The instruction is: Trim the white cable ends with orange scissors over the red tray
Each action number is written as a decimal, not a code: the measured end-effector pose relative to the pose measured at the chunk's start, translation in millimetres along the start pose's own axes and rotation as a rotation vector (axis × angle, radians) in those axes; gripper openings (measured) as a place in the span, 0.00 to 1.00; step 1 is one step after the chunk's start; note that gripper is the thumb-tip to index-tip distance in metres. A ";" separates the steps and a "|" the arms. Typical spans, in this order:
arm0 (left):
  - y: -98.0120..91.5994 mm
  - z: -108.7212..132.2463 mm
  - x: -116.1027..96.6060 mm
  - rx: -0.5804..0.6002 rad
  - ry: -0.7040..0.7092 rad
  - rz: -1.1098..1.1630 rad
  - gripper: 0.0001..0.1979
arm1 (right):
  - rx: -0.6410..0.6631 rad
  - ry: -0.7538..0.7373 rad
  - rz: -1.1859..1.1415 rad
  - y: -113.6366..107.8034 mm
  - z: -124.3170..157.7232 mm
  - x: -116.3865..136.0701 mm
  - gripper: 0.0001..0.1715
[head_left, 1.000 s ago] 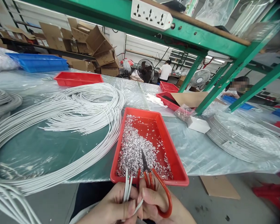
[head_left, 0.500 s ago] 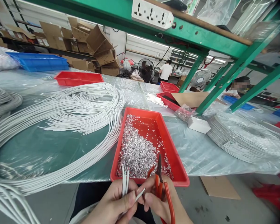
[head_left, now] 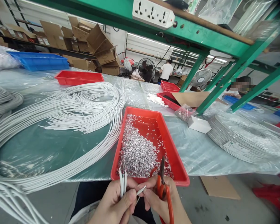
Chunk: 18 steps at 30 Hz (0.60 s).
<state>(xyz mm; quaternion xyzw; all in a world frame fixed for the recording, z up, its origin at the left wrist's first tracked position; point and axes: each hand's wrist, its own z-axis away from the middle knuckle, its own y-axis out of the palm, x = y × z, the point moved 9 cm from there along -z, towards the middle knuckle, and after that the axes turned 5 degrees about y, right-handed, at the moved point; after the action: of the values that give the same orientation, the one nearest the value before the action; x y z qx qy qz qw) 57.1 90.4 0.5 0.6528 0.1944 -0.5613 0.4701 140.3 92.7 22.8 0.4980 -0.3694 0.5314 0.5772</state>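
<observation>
My left hand (head_left: 121, 197) is closed around a few white cables (head_left: 123, 182), whose cut ends stick up past the fingers. One cable end (head_left: 141, 190) lies between my two hands, with the fingertips of both at it. In my right hand (head_left: 157, 196) are orange-handled pliers (head_left: 162, 174), dark jaws pointing up, held against the palm while thumb and forefinger are at the cable end. Just beyond both hands stands a red tray (head_left: 175, 152), with a heap of small shiny metal pieces (head_left: 137, 152) mostly on its left side.
Large coils of white cable (head_left: 88, 115) cover the bench on the left. A wrapped cable coil (head_left: 235, 143) and a small white box (head_left: 199, 124) lie right. Green frame posts (head_left: 238, 74) rise at the right. A person (head_left: 166, 71) stands far back.
Both hands have shifted slightly, and my right fingertips have come up to the single cable end. The pliers have tilted a little to the right.
</observation>
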 end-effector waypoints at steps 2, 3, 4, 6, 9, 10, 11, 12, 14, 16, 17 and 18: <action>-3.7 0.8 1.4 -0.035 0.012 -0.065 0.27 | 0.036 0.046 0.020 1.3 -0.7 -5.8 0.19; -5.2 1.0 2.2 -0.044 0.015 -0.090 0.28 | 0.034 0.060 0.025 -0.4 -1.0 -9.0 0.20; -6.1 1.0 3.2 -0.044 0.014 -0.107 0.28 | 0.011 0.055 0.027 -4.7 -1.3 -11.0 0.21; -4.6 0.6 7.6 0.002 -0.021 -0.105 0.28 | 0.002 0.003 0.053 -11.1 -1.3 -11.2 0.22; 5.4 0.6 14.2 0.160 -0.079 -0.044 0.26 | 0.180 -0.010 0.204 -5.3 1.7 -12.1 0.17; 8.6 0.9 15.5 0.208 -0.089 -0.024 0.25 | 0.213 0.034 0.259 -6.0 2.7 -14.3 0.15; 10.9 1.0 15.9 0.243 -0.088 -0.005 0.24 | 0.196 0.040 0.274 -10.3 3.0 -11.5 0.13; 12.6 1.0 16.0 0.270 -0.081 0.015 0.24 | 0.230 0.029 0.298 -9.2 4.0 -7.5 0.11; 14.3 0.8 17.3 0.298 -0.084 0.058 0.23 | 0.327 0.011 0.384 -2.0 6.2 -1.7 0.11; 15.8 1.4 20.0 0.323 -0.113 0.108 0.22 | 0.362 0.019 0.439 2.7 5.5 0.3 0.11; 16.1 1.8 21.6 0.328 -0.135 0.131 0.21 | 0.353 0.024 0.434 3.7 4.1 1.1 0.08; 15.7 2.1 22.8 0.325 -0.153 0.144 0.21 | 0.357 0.019 0.418 6.3 3.3 2.1 0.06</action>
<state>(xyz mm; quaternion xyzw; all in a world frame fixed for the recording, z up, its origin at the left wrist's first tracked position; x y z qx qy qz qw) 74.9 74.8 -14.0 0.6878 0.0174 -0.5983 0.4107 134.8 89.7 26.8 0.4996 -0.3593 0.7004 0.3615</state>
